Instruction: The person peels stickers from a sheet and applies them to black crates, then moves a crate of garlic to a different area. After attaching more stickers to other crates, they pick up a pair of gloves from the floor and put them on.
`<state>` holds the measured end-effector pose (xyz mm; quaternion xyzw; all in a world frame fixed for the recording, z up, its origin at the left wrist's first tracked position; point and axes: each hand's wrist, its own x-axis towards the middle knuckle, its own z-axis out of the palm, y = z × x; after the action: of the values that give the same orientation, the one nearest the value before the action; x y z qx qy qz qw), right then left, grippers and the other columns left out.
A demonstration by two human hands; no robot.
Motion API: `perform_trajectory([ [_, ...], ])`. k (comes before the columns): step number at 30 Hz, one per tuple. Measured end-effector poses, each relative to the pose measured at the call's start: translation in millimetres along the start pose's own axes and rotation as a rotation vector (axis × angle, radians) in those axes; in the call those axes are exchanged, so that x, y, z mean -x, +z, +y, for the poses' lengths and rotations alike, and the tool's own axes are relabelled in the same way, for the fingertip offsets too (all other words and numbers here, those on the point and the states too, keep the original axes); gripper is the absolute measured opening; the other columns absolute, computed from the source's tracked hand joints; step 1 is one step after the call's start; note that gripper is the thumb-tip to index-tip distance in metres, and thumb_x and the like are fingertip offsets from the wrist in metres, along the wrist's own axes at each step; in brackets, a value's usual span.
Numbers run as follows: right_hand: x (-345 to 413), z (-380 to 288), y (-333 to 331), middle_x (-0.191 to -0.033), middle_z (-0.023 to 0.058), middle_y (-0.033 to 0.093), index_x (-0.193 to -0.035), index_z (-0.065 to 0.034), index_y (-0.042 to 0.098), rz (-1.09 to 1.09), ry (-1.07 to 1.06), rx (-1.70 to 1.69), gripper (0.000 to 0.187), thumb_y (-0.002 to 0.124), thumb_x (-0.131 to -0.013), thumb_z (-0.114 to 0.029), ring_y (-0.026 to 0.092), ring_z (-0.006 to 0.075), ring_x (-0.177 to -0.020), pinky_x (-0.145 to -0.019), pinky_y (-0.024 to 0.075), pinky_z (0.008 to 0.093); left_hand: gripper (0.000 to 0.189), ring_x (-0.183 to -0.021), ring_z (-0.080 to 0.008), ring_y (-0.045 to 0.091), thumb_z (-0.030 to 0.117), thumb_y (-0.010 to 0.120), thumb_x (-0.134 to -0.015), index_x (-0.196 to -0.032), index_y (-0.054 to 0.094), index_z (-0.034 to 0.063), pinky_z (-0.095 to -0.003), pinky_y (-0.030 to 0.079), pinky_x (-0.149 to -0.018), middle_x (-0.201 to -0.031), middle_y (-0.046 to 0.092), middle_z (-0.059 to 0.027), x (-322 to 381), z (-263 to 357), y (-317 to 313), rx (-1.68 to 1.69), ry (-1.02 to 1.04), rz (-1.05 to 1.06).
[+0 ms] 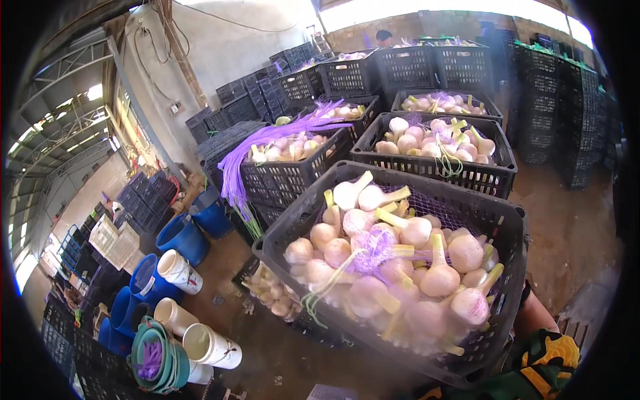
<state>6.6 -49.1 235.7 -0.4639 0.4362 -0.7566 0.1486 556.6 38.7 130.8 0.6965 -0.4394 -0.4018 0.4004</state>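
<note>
A black plastic crate (400,175) full of garlic bulbs (438,277) with trimmed stems fills the space in front of me, tilted in this view. Purple mesh netting (375,247) lies among the bulbs, gathered at the middle, with a pale green tie string (332,280) hanging over the crate's near left side. My right forearm (535,312), in a camouflage sleeve (545,357), reaches up along the crate's right outer wall. The crate hides my right hand, so its grip cannot be seen. My left hand is out of view.
More garlic-filled crates (435,160) stand behind, one draped with purple net bags (280,135). A lower garlic crate (272,290) sits at floor level. Blue tubs (182,240), white buckets (212,345) and a green bucket (150,332) line the left. Tall crate stacks (555,110) rise right; a person (384,38) is behind.
</note>
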Motion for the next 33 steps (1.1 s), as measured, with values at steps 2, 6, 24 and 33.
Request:
perform_trajectory([
  [2,-2.2,-2.2,1.1,-0.111,0.0086,0.059,-0.126,-0.0018,0.043,0.014,0.021,0.023,0.047,0.044,-0.097,-0.039,0.057,0.0159,-0.096,-0.084,0.0477,0.0273,0.031,-0.068,-0.0152,0.055,0.020,0.061,-0.084,-0.092,0.064,-0.0092,-0.0335,0.046,-0.061,-0.074,0.065,-0.0112,-19.6,7.4,-3.0,0.011,0.022,-0.051],
  [6,-3.9,-24.1,4.5,-0.110,0.0080,0.059,-0.125,-0.0021,0.044,0.058,0.040,0.110,0.047,0.043,-0.097,-0.039,0.057,0.0158,-0.096,-0.084,0.0476,0.0272,0.030,-0.067,-0.0145,0.055,0.020,0.061,-0.085,-0.089,0.064,-0.0091,-0.0327,0.046,-0.060,-0.075,0.065,-0.0069,-67.4,18.7,-8.7,0.082,0.038,-0.145],
  [24,51.6,-188.4,145.4,-0.117,0.0091,0.058,-0.134,-0.0005,0.041,0.273,0.236,0.403,0.055,0.053,-0.094,-0.036,0.059,0.0163,-0.099,-0.087,0.0479,0.0287,0.027,-0.067,-0.0102,0.053,0.018,0.057,-0.085,-0.085,0.063,-0.0084,-0.0303,0.044,-0.058,-0.069,0.062,-0.0053,-287.8,44.0,-59.3,0.050,0.168,-0.589],
  [33,48.1,-187.9,157.4,-0.117,0.0129,0.059,-0.130,-0.0006,0.045,0.337,0.304,0.318,0.048,0.059,-0.090,-0.024,0.062,0.0218,-0.098,-0.086,0.0515,0.0332,0.029,-0.063,-0.0143,0.057,0.019,0.058,-0.084,-0.083,0.061,-0.0100,-0.0368,0.045,-0.056,-0.065,0.062,-0.0185,-318.6,56.6,-47.9,0.071,0.219,-0.665],
])
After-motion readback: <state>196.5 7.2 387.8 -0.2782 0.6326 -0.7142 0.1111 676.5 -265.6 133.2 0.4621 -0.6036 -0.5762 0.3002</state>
